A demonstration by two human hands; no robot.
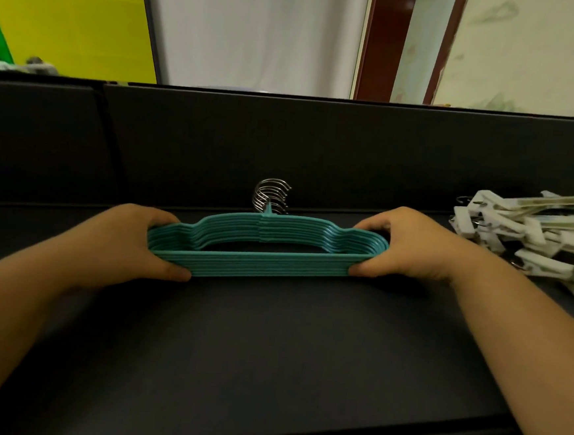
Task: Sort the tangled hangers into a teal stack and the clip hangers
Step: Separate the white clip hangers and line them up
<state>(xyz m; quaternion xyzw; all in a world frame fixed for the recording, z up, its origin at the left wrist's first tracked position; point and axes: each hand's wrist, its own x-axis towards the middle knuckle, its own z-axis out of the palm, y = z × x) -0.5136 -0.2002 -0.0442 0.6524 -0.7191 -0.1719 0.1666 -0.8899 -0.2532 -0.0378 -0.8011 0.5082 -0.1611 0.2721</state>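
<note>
Both hands (132, 239) grip teal hangers (266, 250) over black table (268, 353), yellow wall (71, 11) behind.

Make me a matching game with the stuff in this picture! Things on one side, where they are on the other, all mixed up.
Things:
1. teal hanger stack
2. white clip hangers
3. metal hooks
4. left hand

Places or states:
A. piled at the right edge of the dark table
B. gripping the left end of the stack
C. held in the middle between both hands
D. sticking up behind the stack, all lined up

Pairs: 1-C, 2-A, 3-D, 4-B

The right hand grips the other end.
</note>
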